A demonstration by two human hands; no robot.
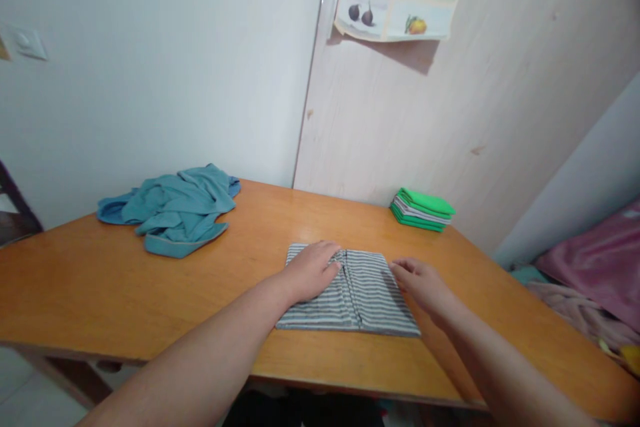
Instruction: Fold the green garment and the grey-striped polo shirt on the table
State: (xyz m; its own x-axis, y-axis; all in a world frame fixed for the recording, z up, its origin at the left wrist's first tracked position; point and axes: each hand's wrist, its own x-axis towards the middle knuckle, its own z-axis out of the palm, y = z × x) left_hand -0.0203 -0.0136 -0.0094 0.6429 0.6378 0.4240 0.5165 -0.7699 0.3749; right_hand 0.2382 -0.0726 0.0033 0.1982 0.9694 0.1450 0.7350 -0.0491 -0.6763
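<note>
A grey-and-white striped cloth (375, 293) lies folded flat on the table, its two side panels meeting at a seam down the middle. My left hand (313, 270) rests palm down on the left panel, fingers stretched out and pointing to the seam. At the upper right edge of the cloth is my right hand (417, 280), its fingers bent and the tips drawn together at that edge. How much fabric lies between those fingertips is hard to see.
A crumpled teal garment (185, 203) lies on the wooden table (265, 213) at the back left. Toward the back right sits a folded stack of green and grey cloth (423, 209). A wall stands behind the table; pink fabric (595, 260) is beyond its right edge.
</note>
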